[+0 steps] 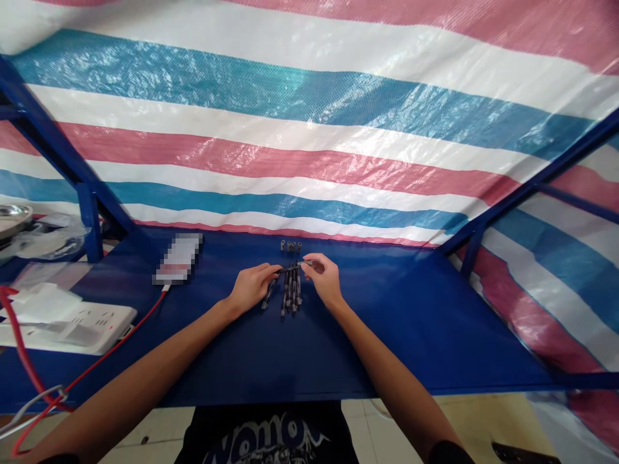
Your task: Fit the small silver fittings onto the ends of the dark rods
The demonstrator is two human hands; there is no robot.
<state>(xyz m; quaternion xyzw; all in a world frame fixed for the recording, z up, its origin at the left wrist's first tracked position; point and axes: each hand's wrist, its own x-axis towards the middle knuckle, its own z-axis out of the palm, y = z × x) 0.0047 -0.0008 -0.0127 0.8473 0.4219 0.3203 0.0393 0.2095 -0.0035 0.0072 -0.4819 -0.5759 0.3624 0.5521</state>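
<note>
My left hand [251, 285] and my right hand [323, 276] meet over the blue table [396, 335], fingers pinched on the two ends of a thin dark pen [291, 267] held level between them. Under the hands lie several more dark pens [290, 295] side by side, pointing away from me. One pen [267, 294] lies slanted beside my left hand. A short row of small grey caps [291, 245] stands just beyond the pens.
A blurred phone-like block [176, 258] lies at the left with a red cable [116, 345] running to a white power strip [72, 325]. A metal dish [12, 216] sits far left. Blue frame posts [89, 219] and a striped tarp [309, 129] enclose the table.
</note>
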